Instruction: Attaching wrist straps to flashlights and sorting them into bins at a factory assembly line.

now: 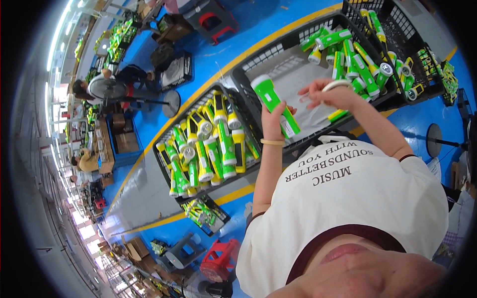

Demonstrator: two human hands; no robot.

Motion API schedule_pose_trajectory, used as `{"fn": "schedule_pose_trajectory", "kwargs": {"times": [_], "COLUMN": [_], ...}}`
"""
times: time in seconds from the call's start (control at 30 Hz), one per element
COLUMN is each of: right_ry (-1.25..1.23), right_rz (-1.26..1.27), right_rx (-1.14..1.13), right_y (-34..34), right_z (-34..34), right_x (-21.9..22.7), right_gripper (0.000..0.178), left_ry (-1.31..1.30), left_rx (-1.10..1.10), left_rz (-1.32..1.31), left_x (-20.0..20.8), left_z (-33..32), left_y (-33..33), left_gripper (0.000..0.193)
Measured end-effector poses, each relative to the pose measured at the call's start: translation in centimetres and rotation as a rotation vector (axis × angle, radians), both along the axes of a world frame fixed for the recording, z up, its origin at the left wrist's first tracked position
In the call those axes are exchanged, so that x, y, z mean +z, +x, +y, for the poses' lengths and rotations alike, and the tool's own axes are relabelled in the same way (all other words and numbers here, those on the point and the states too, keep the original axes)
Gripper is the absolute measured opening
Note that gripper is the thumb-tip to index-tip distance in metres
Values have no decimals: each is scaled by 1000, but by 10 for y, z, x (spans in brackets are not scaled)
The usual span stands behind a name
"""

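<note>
Just under the lens I get the wearer's chin (348, 278) and a white T-shirt (357, 198) with a dark red collar. Across its chest run three lines of dark capital lettering (328, 166), upside down from where I watch, the boldest print on my feed.

Past the shirt, the left hand (275, 118) is wrapped around the narrow handle of a green-and-white flashlight (271, 95), its wide head pointing up and to the left. A pale patch near the tail end carries marks too small for me to read. The flashlight is held above the near left part of a black crate (263, 57) lined with a grey sheet (293, 74). The right hand (323, 97) hovers just beside it, fingers apart and loosely bent; I make out no grip on anything there. A cream band (272, 142) circles the left wrist.

More green and yellow flashlights (355, 64) lie heaped at the lined crate's right end. To the left, a second crate (242, 116) brims with similar ones, lamp heads facing various ways. Farther off, I see a standing fan (108, 88) and a red stool (218, 260) on blue flooring (218, 59).
</note>
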State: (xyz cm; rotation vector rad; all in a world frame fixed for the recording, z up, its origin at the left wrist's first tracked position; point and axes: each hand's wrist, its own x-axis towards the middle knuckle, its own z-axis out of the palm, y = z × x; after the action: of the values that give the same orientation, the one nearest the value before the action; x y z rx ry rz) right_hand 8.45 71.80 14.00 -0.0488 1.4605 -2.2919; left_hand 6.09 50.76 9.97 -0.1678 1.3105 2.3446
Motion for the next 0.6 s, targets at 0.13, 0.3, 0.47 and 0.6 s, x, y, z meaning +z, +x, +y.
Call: {"fn": "schedule_pose_trajectory", "kwargs": {"times": [0.13,0.3,0.47,0.6], "right_ry": [143,132,203,584], "right_rz": [61,169,166,372], "right_rx": [46,50,7,-127], "right_y": [-7,-4,1,2], "right_z": [-17,-45,-53,-57], "right_x": [41,61,66,74], "right_gripper": [12,17,17,19], "left_ry": [-209,108,-76,-267], "left_rx": [-123,-136,-73,94], "left_rz": [359,475,501,619], "left_x": [46,62,65,55], "left_z": [-8,-4,0,-4], "left_y": [10,23,28,27], "left_gripper": [55,63,50,38]}}
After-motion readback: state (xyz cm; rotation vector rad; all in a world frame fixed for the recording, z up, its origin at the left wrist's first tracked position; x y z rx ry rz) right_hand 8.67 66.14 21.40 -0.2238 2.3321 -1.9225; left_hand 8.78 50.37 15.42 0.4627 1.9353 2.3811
